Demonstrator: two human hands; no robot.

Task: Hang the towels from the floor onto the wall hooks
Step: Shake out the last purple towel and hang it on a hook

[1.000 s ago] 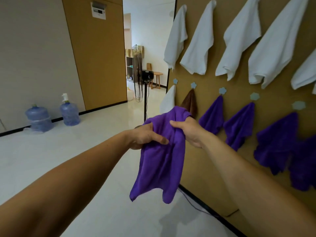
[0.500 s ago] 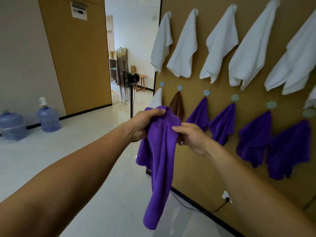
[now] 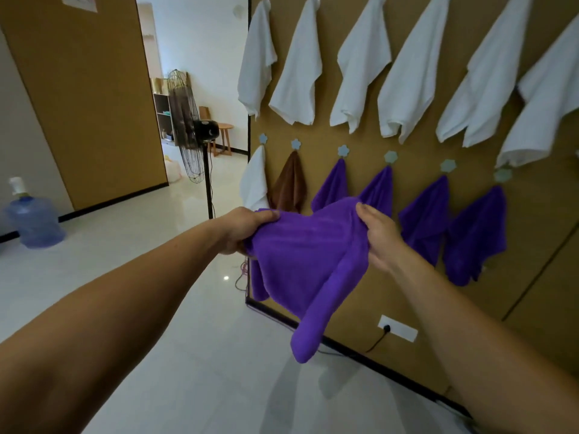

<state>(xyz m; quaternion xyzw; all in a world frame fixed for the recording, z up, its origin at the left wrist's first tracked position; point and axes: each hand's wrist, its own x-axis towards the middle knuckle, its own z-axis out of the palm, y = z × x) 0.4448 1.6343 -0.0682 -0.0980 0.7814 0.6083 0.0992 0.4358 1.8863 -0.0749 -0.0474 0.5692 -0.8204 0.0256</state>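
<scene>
Held item: purple towel, spread between your hands, just in front of and below the brown towel.
Left hand: fingers curled round one corner.
Right hand: pinched the opposite top edge.
Done: white towels hung above the brown towel, four hung purple towels to its right.
Left: you had this one still to hook; no free hook or floor towel showed.

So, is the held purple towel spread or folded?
Partly spread: left hand and right hand stretch the purple towel, one end hangs.
</scene>
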